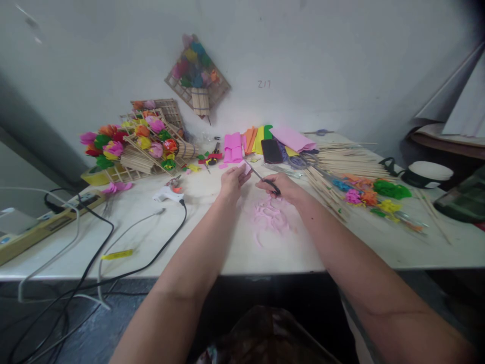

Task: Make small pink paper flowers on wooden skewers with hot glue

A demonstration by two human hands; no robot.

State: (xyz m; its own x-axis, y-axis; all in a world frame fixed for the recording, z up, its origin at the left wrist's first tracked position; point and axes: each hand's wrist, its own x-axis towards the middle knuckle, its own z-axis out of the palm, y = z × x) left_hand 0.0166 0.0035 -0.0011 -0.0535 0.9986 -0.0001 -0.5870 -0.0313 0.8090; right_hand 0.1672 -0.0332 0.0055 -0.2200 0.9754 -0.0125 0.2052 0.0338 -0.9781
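Note:
Pinched in my left hand is a small piece of pale pink crepe paper. My right hand grips black-handled scissors, their blades pointing up and left to the edge of that paper. Whether the blades are parted I cannot make out. Below the hands, thin curled pink paper scraps lie in a loose heap on the white table. Behind them are a folded bright pink paper, a dark phone and a larger pale pink sheet.
On the left stand paper flowers on bamboo lattices, a white glue gun with its cord, and a power strip. Bamboo sticks and colourful paper bundles lie to the right. A flower lattice hangs on the wall.

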